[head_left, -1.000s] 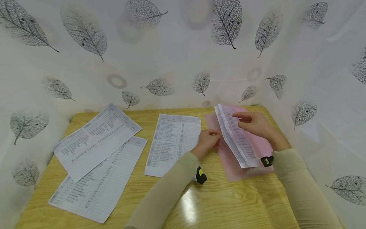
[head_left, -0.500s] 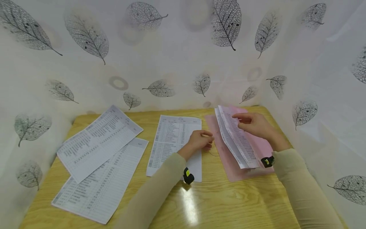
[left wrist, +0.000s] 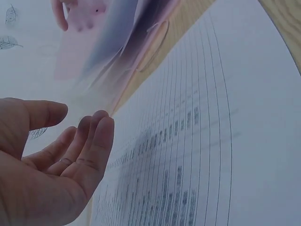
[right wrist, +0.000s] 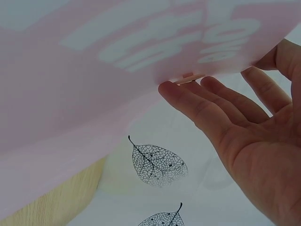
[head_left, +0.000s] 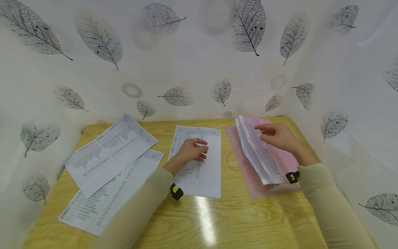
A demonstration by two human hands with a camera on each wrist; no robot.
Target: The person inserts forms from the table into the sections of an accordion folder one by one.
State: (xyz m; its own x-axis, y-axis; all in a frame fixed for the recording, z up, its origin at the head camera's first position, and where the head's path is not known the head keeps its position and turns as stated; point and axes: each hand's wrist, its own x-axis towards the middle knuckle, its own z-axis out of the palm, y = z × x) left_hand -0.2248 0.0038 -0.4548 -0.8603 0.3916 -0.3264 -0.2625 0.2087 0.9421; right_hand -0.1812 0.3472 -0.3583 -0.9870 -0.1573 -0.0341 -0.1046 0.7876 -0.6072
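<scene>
My left hand (head_left: 191,152) hovers, fingers loosely bent and holding nothing, over the middle printed sheet (head_left: 208,180); the left wrist view also shows the hand (left wrist: 66,155) apart from the paper. On the right, a pink folder (head_left: 245,180) lies spread out, its right part raised with printed sheets (head_left: 258,152) standing inside. My right hand (head_left: 280,138) holds this raised part near its top edge; in the right wrist view its fingers (right wrist: 202,108) touch the pink cover (right wrist: 94,103) beside a small round button (right wrist: 190,79). A thin string (head_left: 228,162) loops from the folder's left edge.
Two overlapping printed sheets, an upper one (head_left: 112,152) and a lower one (head_left: 93,207), lie on the left of the wooden table (head_left: 242,224). A white curtain (head_left: 192,62) with leaf prints stands round the back and sides.
My left hand has moved left from the folder's edge to above the middle sheet. The loop of thin string beside the folder has come into view. My right hand has stayed at the folder.
</scene>
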